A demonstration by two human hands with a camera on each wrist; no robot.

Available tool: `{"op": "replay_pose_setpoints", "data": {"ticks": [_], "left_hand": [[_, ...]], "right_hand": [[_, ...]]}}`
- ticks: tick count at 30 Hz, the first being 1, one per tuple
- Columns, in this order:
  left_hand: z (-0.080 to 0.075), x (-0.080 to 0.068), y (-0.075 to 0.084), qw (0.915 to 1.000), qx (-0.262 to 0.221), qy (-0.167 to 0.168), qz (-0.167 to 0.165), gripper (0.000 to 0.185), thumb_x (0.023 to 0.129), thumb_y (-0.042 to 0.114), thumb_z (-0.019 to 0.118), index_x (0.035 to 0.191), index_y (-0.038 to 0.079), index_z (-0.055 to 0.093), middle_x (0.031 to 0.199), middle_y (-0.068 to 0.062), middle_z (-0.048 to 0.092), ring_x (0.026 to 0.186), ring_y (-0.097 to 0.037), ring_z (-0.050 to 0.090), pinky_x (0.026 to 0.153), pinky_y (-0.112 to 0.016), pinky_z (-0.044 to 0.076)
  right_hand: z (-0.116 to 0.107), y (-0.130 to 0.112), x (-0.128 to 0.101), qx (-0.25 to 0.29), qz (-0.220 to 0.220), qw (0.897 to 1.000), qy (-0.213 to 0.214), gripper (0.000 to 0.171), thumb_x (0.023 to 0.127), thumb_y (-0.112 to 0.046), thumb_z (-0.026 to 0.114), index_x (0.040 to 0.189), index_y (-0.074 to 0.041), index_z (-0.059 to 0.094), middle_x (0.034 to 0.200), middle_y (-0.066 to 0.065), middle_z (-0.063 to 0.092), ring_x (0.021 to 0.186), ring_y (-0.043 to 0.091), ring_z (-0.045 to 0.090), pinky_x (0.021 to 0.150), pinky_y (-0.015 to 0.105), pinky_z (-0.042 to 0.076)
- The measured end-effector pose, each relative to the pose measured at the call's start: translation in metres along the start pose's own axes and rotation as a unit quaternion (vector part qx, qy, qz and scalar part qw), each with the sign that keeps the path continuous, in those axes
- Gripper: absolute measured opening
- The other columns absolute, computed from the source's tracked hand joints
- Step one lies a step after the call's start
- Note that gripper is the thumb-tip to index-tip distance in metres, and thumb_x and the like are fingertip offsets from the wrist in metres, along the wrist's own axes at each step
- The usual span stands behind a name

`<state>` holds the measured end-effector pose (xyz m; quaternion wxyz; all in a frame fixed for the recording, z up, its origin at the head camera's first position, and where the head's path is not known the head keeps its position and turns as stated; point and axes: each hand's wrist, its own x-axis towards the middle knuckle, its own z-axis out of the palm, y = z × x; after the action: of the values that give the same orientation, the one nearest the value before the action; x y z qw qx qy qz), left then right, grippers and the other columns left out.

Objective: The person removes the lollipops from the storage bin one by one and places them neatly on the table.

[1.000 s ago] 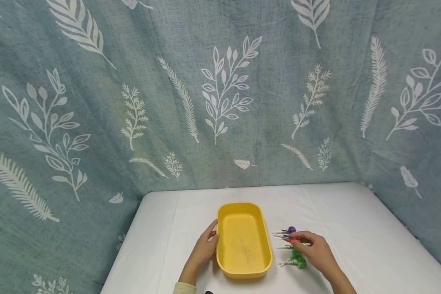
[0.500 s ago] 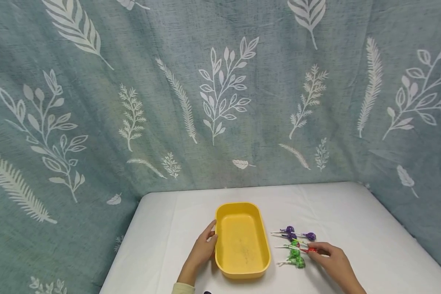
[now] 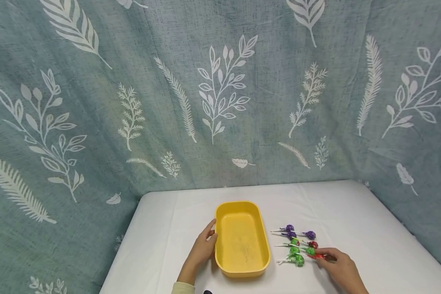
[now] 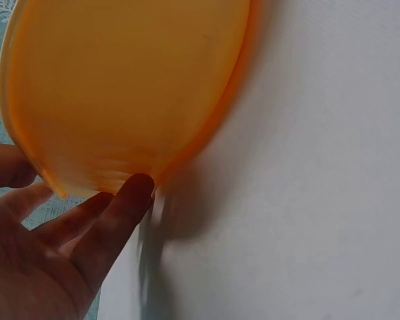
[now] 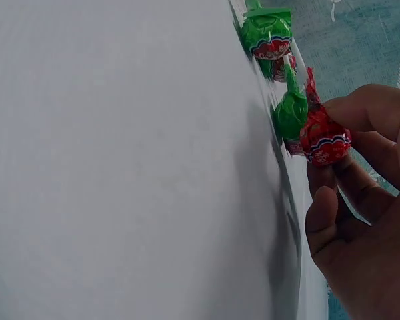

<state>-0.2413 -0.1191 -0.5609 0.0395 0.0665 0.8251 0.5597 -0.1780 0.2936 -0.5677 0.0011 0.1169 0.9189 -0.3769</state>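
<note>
My left hand (image 3: 202, 248) rests its fairly straight fingers against the outer left side of a yellow plastic tub (image 3: 242, 237); the left wrist view shows the fingertips touching the tub wall (image 4: 133, 93). In the head view, my right hand (image 3: 339, 265) is right of the lollipops. Its thumb and fingers pinch the wrapped head of a red lollipop (image 5: 325, 137). Touching or nearly touching that head is a green lollipop (image 5: 291, 115). Purple lollipops (image 3: 310, 235), another red lollipop (image 3: 313, 245) and more green lollipops (image 3: 299, 260) lie nearby, sticks pointing left.
A white cloth covers the table (image 3: 183, 212). Behind it and along the sides hangs a blue-green curtain (image 3: 257, 122) with a white leaf print. A small dark object (image 3: 207, 292) shows at the bottom edge of the head view.
My right hand has moved right and toward me with the red lollipop, spreading lollipops into a second column. A purple, a red and a green one now lie there. My left hand has stayed at the tub.
</note>
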Motion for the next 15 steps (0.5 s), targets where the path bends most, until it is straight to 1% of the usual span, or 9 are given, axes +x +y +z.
{"op": "replay_pose_setpoints", "data": {"ticks": [3, 6, 10, 13, 15], "left_hand": [[0.000, 0.001, 0.000, 1.0000, -0.001, -0.001, -0.002, 0.054, 0.105, 0.016, 0.053, 0.157, 0.014, 0.040, 0.130, -0.021, 0.060, 0.114, -0.033, 0.059, 0.096, -0.056, 0.048], [0.001, 0.002, 0.000, 1.0000, 0.000, -0.001, -0.007, 0.054, 0.105, 0.018, 0.052, 0.157, 0.014, 0.040, 0.130, -0.020, 0.060, 0.113, -0.032, 0.058, 0.095, -0.054, 0.049], [0.001, 0.001, 0.001, 1.0000, 0.004, 0.005, -0.008, 0.053, 0.105, 0.018, 0.052, 0.157, 0.015, 0.041, 0.131, -0.020, 0.060, 0.121, -0.037, 0.055, 0.100, -0.059, 0.045], [0.000, 0.000, 0.002, 0.9999, 0.006, 0.007, -0.004, 0.053, 0.105, 0.017, 0.053, 0.157, 0.015, 0.041, 0.132, -0.022, 0.059, 0.126, -0.042, 0.052, 0.102, -0.064, 0.040], [0.000, 0.000, 0.002, 1.0000, 0.005, 0.005, -0.003, 0.053, 0.105, 0.017, 0.053, 0.157, 0.015, 0.041, 0.132, -0.022, 0.059, 0.125, -0.042, 0.053, 0.102, -0.065, 0.040]], "right_hand": [[0.000, 0.002, 0.000, -0.005, 0.007, 1.000, -0.002, 0.038, 0.087, -0.022, 0.078, 0.116, 0.002, 0.071, 0.111, 0.024, 0.067, 0.102, 0.043, 0.062, 0.079, 0.052, 0.052], [0.000, 0.004, -0.001, -0.004, 0.009, 1.000, -0.005, 0.038, 0.087, -0.020, 0.078, 0.116, 0.004, 0.070, 0.106, 0.022, 0.069, 0.097, 0.041, 0.063, 0.075, 0.049, 0.052], [-0.001, 0.008, -0.001, -0.006, 0.000, 1.000, -0.005, 0.038, 0.087, -0.018, 0.078, 0.115, 0.006, 0.070, 0.098, 0.015, 0.070, 0.085, 0.029, 0.064, 0.063, 0.039, 0.049], [-0.001, 0.010, 0.000, -0.008, -0.005, 1.000, -0.002, 0.036, 0.088, -0.016, 0.077, 0.115, 0.007, 0.069, 0.095, 0.012, 0.070, 0.078, 0.023, 0.061, 0.059, 0.036, 0.046], [0.000, 0.011, 0.000, -0.009, -0.002, 1.000, -0.002, 0.036, 0.087, -0.015, 0.076, 0.116, 0.007, 0.069, 0.093, 0.010, 0.069, 0.076, 0.021, 0.059, 0.058, 0.035, 0.045]]}}
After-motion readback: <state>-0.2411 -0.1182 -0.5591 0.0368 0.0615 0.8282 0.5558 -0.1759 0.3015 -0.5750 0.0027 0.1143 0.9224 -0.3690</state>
